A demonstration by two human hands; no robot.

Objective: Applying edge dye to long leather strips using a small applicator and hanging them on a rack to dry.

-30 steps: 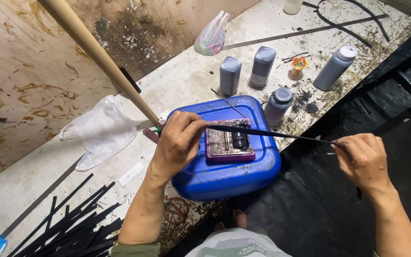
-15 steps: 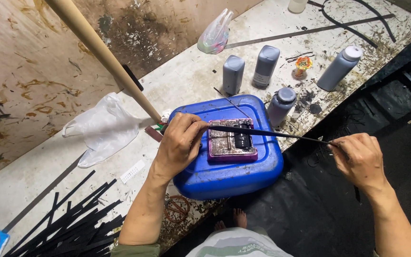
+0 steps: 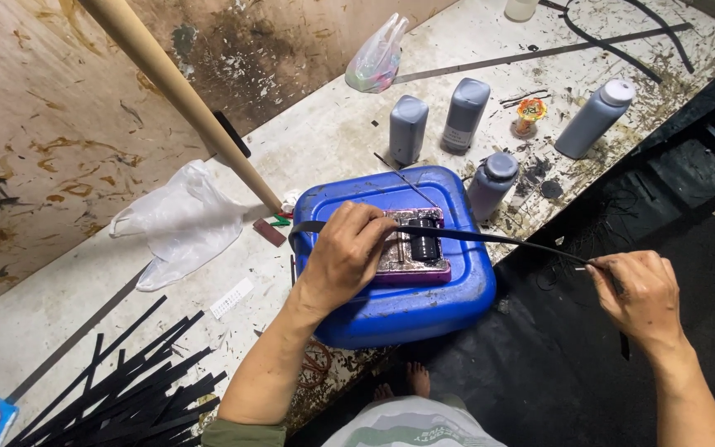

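Note:
A blue plastic jerrycan (image 3: pixel 411 302) lies flat on the bench edge. On top of it sits a purple-stained pad with a small black roller (image 3: pixel 420 240). A long thin black strip (image 3: pixel 506 241) runs across the pad. My left hand (image 3: pixel 343 257) presses down on the strip and pad at the can's left side. My right hand (image 3: pixel 637 294) pinches the strip's other end, out past the bench edge to the right.
Several grey bottles (image 3: pixel 408 128) stand behind the can, and a small orange cup (image 3: pixel 530 114). A wooden pole (image 3: pixel 177 91) slants down at the left. A white plastic bag (image 3: pixel 182 222) lies left. Black strips (image 3: pixel 134 393) are piled at the lower left.
The strip has slid to the right across the pad, its left end now curling near my left hand. My right hand has pulled a little farther right and down.

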